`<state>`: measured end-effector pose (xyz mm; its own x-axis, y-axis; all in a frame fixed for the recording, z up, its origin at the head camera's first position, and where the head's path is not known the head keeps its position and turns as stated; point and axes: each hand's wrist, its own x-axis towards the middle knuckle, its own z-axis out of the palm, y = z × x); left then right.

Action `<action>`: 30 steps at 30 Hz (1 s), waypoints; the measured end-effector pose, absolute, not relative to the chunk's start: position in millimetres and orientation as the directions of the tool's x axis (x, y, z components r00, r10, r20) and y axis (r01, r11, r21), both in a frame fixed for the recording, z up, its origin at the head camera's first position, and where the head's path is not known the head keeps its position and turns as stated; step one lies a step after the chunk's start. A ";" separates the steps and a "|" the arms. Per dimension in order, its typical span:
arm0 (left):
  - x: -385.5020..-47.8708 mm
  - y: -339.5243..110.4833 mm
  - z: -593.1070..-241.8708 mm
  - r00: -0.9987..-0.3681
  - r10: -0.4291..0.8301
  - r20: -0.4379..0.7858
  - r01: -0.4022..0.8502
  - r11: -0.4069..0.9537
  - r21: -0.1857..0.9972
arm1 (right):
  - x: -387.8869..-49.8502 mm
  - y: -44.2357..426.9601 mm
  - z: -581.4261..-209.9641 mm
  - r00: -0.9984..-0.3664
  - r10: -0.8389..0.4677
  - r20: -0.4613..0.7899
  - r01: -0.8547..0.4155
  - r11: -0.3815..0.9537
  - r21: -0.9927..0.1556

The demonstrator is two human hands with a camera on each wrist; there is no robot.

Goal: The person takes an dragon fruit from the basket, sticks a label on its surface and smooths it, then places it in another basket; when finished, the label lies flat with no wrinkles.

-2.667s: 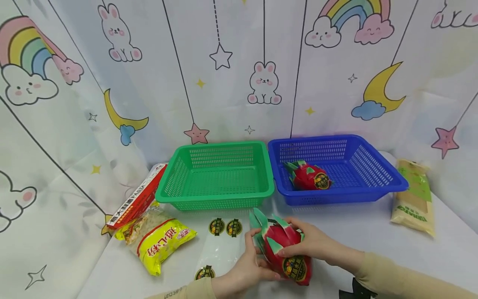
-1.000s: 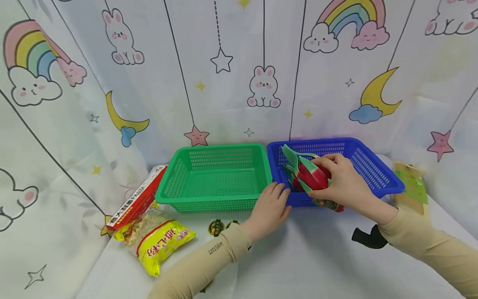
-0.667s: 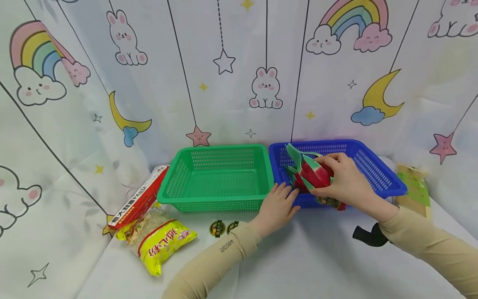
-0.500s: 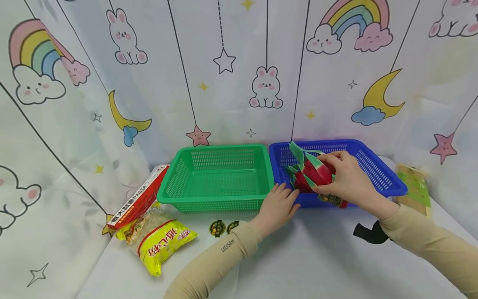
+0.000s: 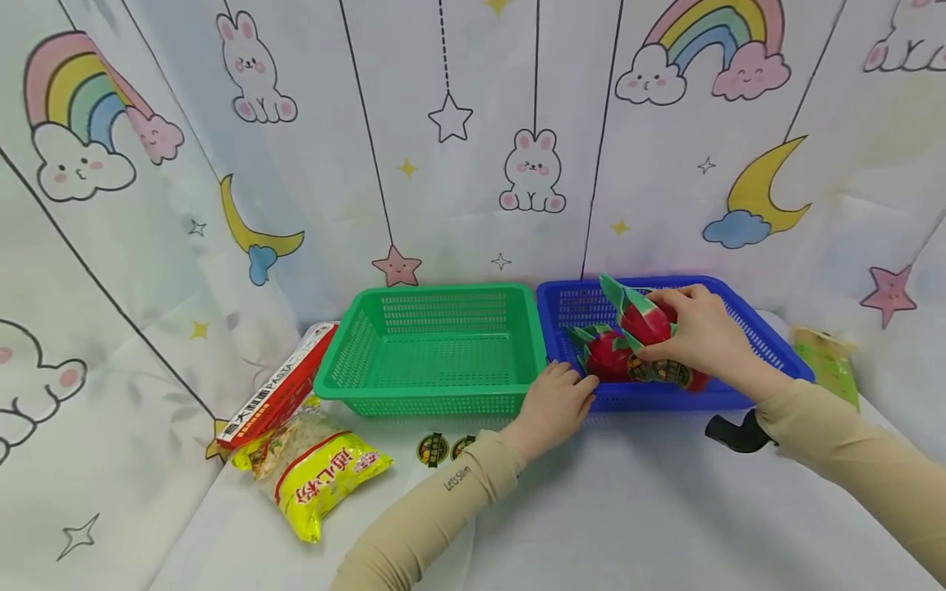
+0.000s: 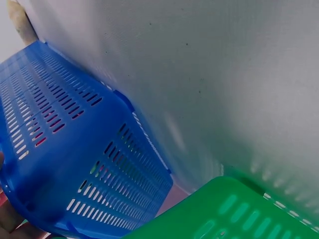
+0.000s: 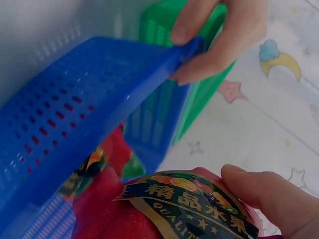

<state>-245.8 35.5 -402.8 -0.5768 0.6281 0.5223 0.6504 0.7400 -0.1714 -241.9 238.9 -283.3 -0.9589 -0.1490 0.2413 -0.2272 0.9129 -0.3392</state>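
My right hand (image 5: 705, 332) grips a red dragon fruit (image 5: 645, 324) with green leaf tips, holding it tilted over the front of the blue basket (image 5: 680, 400). A dark round fruit label shows on its skin in the right wrist view, beside my thumb (image 7: 259, 194). A second dragon fruit (image 5: 608, 355) lies in that basket at the left, partly behind the held one. My left hand (image 5: 554, 408) is at the basket's front left corner; the right wrist view shows thumb and fingers (image 7: 224, 45) pinching the rim.
A green basket (image 5: 436, 392) stands against the blue one's left side. Farther left lie a red pasta box (image 5: 277, 386) and a yellow pasta bag (image 5: 318, 480). Round stickers (image 5: 432, 450) are near the left sleeve. A tan and green bag (image 5: 828, 361) sits at right.
From the table, the dragon fruit has been carried up to the blue basket by my right hand, lately shifting slightly rightward. My left hand left the fruit and took the basket's rim.
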 end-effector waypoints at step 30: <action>-244.5 35.6 -409.7 -0.560 0.613 0.558 0.620 0.756 -0.209 | -305.7 293.5 -291.3 -0.996 -0.076 0.054 -0.089 0.947 -0.309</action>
